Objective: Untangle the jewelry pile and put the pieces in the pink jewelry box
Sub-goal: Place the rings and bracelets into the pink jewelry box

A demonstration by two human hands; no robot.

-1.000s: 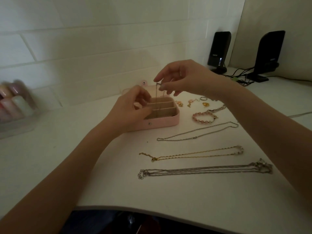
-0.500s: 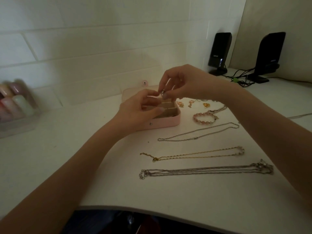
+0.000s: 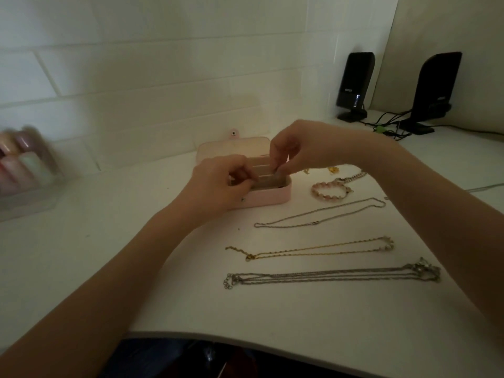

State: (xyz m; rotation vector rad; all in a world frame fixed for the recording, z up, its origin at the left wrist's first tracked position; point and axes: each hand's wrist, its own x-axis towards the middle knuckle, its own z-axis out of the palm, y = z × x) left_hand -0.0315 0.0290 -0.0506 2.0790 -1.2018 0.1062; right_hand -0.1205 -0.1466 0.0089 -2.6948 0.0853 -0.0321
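Both hands over the open pink jewelry box (image 3: 268,197) near the wall, left hand (image 3: 218,184) curled on its left end, right hand (image 3: 302,151) pinching something tiny, unclear, necklaces (image 3: 321,216) laid rightward, bare worktop (image 3: 313,317) toward the near edge

Pink jewelry box (image 3: 268,197), gold necklace (image 3: 313,249), silver chains (image 3: 327,276), pink bead bracelet (image 3: 328,190), black speakers (image 3: 354,80), white table (image 3: 272,317)

Dim, warm light overall. Bottles (image 3: 26,165) at left edge smeared by blur. Wide-angle bending bows the wall tiles (image 3: 136,77).
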